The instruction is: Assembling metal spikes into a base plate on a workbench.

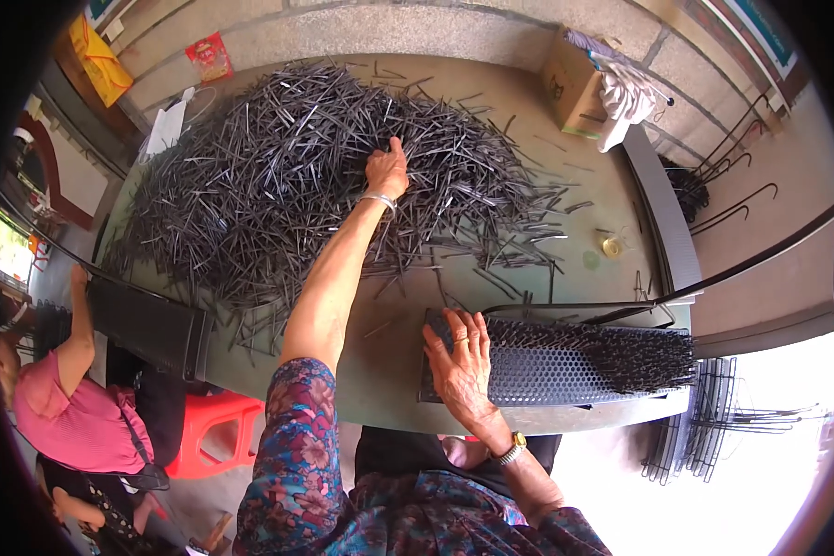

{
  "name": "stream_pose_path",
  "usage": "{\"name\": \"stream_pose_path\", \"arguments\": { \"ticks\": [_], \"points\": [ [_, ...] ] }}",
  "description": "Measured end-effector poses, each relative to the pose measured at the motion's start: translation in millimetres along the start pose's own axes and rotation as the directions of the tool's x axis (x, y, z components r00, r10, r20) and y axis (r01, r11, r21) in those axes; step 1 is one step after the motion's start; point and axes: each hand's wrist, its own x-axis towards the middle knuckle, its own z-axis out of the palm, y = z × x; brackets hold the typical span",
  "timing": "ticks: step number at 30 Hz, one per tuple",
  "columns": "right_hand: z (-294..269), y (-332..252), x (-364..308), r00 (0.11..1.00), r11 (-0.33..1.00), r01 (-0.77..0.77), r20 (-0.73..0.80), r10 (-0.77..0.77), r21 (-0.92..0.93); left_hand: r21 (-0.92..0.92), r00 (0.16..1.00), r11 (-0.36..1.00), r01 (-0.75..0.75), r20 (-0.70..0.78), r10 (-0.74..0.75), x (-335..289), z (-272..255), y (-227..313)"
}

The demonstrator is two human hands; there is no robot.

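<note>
A large heap of thin dark strips covers the far left and middle of the table. My left hand reaches into the heap, its fingers curled down among the strips; whatever they hold is hidden. Nearer to me lies a long dark tray with rows of round holes. Many short dark strips stand upright in its right part and along its far edge. My right hand rests on the tray's left end, fingers stretched out and apart, with nothing seen in them.
A black bar crosses above the table on the right. At the back right stands a cardboard box with cloth. A small yellowish round object lies on the table. Left are a seated person in pink and a red stool.
</note>
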Motion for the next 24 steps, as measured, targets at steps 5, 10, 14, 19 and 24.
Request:
{"name": "stream_pose_path", "arguments": {
  "ticks": [5, 10, 14, 19, 24],
  "points": [
    [1.5, -2.1, 1.6, 1.000, 1.000, -0.002, -0.006, 0.002, -0.010, 0.115, 0.986, 0.993, -0.016, -0.163, 0.034, -8.6, 14.2, 2.6],
    [-2.8, -4.0, 2.5, 1.000, 1.000, -0.009, 0.002, 0.009, -0.026, 0.158, 0.968, 0.984, 0.082, -0.249, -0.041, -6.1, 27.8, 18.3],
    [1.3, -4.9, 0.4, 1.000, 1.000, -0.003, -0.011, 0.002, -0.023, 0.116, 0.970, 0.992, 0.042, -0.244, -0.012, -6.2, 31.8, -5.3],
    [0.6, -1.9, 0.3, 1.000, 1.000, -0.005, -0.024, 0.005, -0.022, 0.062, 0.991, 0.993, -0.099, -0.089, 0.105, -21.2, 11.7, -6.0],
    [1.6, -1.1, 0.9, 0.999, 0.999, 0.016, -0.043, -0.017, -0.045, 0.096, 0.977, 0.980, -0.174, -0.111, 0.184, -60.8, -1.2, -10.2]
  ]
}}
